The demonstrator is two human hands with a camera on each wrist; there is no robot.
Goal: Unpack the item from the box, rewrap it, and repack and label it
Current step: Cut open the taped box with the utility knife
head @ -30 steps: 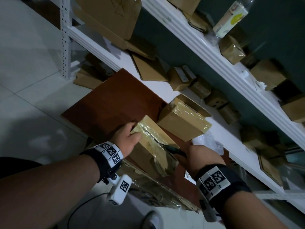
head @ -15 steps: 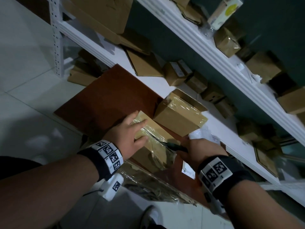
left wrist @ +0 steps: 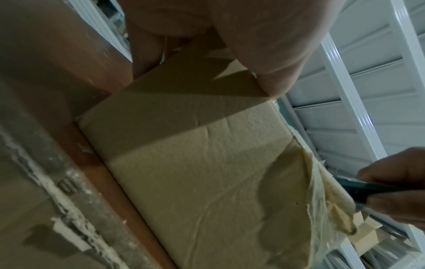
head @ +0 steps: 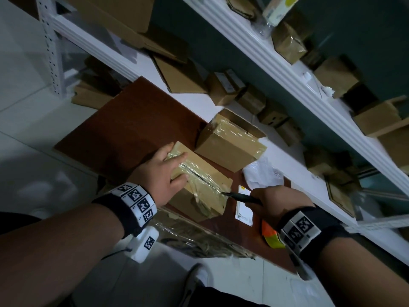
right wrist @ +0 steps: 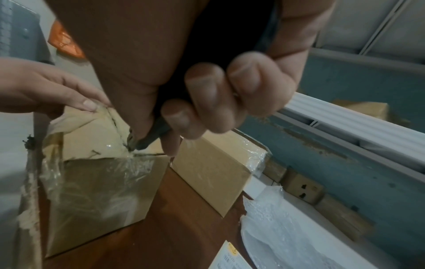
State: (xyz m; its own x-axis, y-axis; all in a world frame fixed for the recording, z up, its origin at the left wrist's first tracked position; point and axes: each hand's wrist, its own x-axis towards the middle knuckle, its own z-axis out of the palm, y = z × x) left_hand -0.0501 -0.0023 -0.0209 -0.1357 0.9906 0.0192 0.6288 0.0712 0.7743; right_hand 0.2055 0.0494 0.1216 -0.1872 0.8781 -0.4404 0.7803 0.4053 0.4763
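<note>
Near edge of the brown table (head: 124,129): right hand (head: 280,201), fingers clamped on a dark cutter (head: 240,196), tip at the taped box (head: 205,196). Left hand (head: 159,171) lies on the box top, fingers straight and spread. Beyond, a second box (head: 228,145); right, a label (head: 243,209) and bubble wrap (head: 263,173). Far: white shelves (head: 265,63) stacked with cartons; pale tiled floor (head: 22,85) left.

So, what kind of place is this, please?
Probably a small stockroom or parcel-packing area: white metal shelving loaded with cardboard boxes, taped parcels on a brown board, and a printed label.
</note>
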